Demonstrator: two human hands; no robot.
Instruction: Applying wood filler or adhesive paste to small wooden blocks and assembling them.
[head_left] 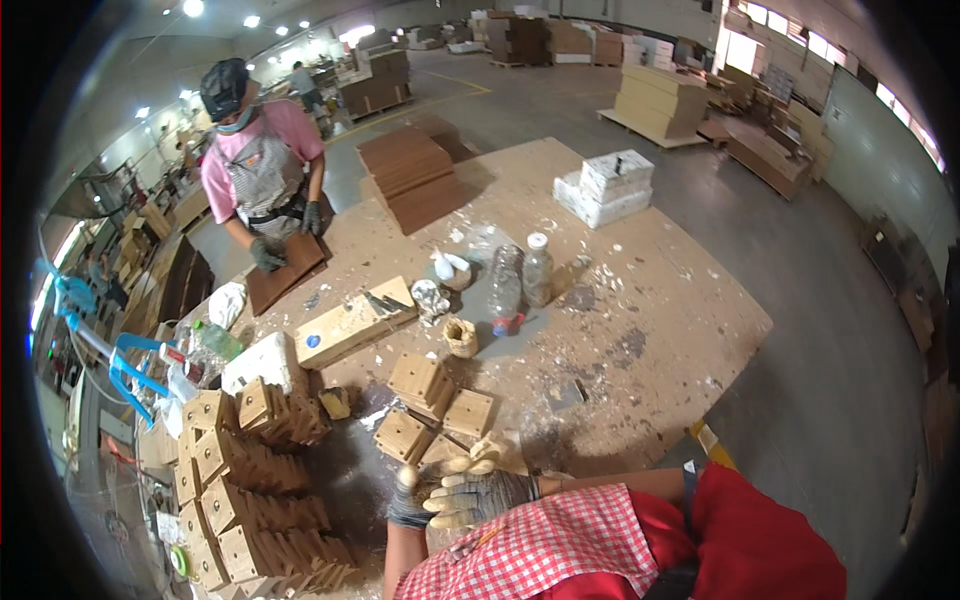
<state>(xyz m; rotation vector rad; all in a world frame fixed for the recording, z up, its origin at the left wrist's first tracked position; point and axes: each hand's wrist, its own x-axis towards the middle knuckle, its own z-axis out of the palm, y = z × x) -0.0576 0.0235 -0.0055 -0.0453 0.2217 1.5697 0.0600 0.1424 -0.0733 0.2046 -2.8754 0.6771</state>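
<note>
My left hand (pixel 408 503), in a grey glove with pale fingertips, is at the table's near edge. Its fingers are partly hidden, and I cannot see whether it holds anything. Close beside it on the right, my right hand (pixel 482 495) wears the same kind of glove. Its fingers stretch leftward toward the left hand, slightly apart, and no held thing shows in them. Just beyond both hands lie small square wooden blocks with holes: a short stack (pixel 420 383), a block (pixel 468 412) to its right and another block (pixel 403 436) nearer the left hand.
Rows of stacked wooden blocks (pixel 235 500) stand at left. Beyond are a long pale wooden block (pixel 355 322), a small tub (pixel 460 338), plastic bottles (pixel 506 280) and white-wrapped packages (pixel 605 190). Across the glue-spotted table (pixel 670 300), a co-worker (pixel 262 165) handles a brown board (pixel 287 273).
</note>
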